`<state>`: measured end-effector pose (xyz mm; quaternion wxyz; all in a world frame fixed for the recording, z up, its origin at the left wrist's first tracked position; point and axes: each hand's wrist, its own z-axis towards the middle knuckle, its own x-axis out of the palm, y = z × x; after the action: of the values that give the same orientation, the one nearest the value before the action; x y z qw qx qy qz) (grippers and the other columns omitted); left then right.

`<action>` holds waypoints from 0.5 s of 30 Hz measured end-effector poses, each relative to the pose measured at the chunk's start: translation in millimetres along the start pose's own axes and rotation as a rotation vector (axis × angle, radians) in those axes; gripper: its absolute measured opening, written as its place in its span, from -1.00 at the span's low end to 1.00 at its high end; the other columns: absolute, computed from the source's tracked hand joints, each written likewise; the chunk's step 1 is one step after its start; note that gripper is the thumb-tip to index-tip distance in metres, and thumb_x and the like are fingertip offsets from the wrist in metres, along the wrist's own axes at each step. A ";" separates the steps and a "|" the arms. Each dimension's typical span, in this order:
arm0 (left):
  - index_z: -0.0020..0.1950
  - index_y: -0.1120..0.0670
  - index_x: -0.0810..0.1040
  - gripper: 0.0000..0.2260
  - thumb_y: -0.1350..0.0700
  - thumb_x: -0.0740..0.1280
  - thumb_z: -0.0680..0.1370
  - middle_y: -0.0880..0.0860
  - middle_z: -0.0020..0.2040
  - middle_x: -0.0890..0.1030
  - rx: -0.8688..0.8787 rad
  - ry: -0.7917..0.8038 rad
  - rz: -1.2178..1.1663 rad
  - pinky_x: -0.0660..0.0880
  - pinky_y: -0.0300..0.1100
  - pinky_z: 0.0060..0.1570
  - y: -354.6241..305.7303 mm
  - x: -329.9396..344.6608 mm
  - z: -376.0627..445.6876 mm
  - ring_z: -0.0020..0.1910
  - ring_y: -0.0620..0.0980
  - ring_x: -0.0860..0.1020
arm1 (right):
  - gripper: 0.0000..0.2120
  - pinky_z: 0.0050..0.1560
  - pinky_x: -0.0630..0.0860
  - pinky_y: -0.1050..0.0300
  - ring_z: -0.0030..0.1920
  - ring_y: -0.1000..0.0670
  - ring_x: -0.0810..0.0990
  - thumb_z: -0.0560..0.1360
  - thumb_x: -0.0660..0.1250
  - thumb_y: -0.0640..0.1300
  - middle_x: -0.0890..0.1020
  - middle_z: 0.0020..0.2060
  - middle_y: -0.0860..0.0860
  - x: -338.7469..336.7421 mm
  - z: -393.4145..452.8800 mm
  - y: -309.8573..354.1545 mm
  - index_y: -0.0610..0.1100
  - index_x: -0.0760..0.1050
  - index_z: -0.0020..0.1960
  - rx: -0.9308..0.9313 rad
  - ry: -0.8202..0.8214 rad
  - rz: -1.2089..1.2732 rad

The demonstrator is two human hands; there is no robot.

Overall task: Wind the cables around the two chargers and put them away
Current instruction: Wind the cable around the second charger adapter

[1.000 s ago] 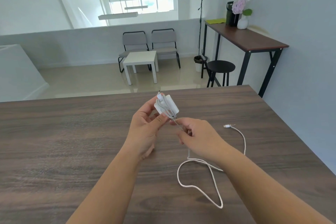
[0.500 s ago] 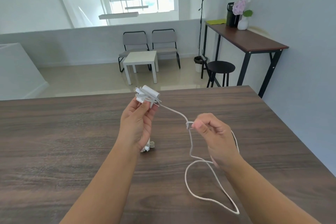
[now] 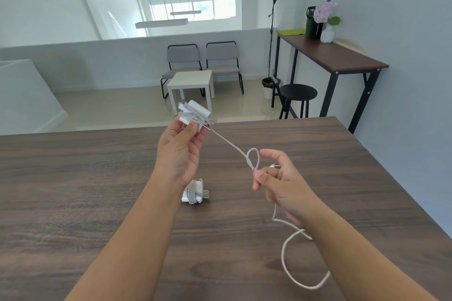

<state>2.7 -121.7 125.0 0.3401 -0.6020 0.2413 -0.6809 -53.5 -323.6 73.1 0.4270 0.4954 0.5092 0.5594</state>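
Your left hand (image 3: 182,151) is raised above the far part of the table, fingers and thumb pinching the lower edge of a white charger (image 3: 194,113) that already carries several turns of its cable. From that charger the cable (image 3: 228,144) runs taut, down and to the right, to your right hand (image 3: 281,183). There the cable forms a small upright loop (image 3: 253,159) just above your knuckles, and your thumb and curled fingers pinch it at the crossing under the loop; your index finger sticks out loosely to the left above the others. A bit of the cable's plug end (image 3: 275,166) shows just behind your right fingers.

Below your right hand the slack drops to the wooden table (image 3: 73,190), passes under your wrist and lies in a wide open curve (image 3: 300,278) on the near right of the tabletop.

The second charger (image 3: 194,192) sits on the table between your forearms, just beneath your left wrist, with its cable wound round it.

Beyond the table's far edge stand a small white side table (image 3: 193,80) and two grey chairs (image 3: 203,58); to the far right are a black stool (image 3: 298,93) and a tall desk (image 3: 335,56) against the wall.
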 end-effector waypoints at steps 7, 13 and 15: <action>0.16 0.17 0.56 -0.77 0.37 0.20 0.61 0.03 0.00 0.69 0.001 -0.021 0.020 0.58 -0.28 -0.01 1.3 -11.9 -2.1 -0.05 -0.09 0.67 | -0.92 -0.33 0.35 0.33 -0.37 0.10 0.46 0.55 0.33 -0.16 0.68 -0.35 0.00 -9.9 5.7 -3.6 0.00 0.57 -0.07 -0.136 -0.144 -0.437; 0.26 0.25 0.52 -0.70 0.35 0.24 0.54 0.11 0.02 0.68 -0.164 0.033 0.081 0.60 -0.26 -0.07 15.3 -25.6 -12.9 -0.09 -0.05 0.67 | -0.87 -0.23 0.39 0.29 -0.28 0.16 0.54 0.54 0.33 -0.18 0.68 -0.31 0.04 -17.0 8.6 -9.8 0.01 0.60 -0.09 -0.152 -0.195 -0.506; 0.21 0.23 0.55 -0.68 0.31 0.28 0.46 0.10 -0.05 0.69 -0.226 0.072 0.080 0.61 -0.27 -0.12 25.4 -24.3 -21.2 -0.17 -0.07 0.67 | -0.85 -0.24 0.38 0.36 -0.34 0.21 0.47 0.53 0.34 -0.20 0.67 -0.21 0.01 -13.4 9.8 -10.4 0.03 0.60 -0.12 -0.188 -0.206 -0.498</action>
<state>-12.7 -121.7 87.0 0.2880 -0.6018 0.3523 -0.6563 -42.2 -334.1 61.1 0.6450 0.3675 0.5149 0.4287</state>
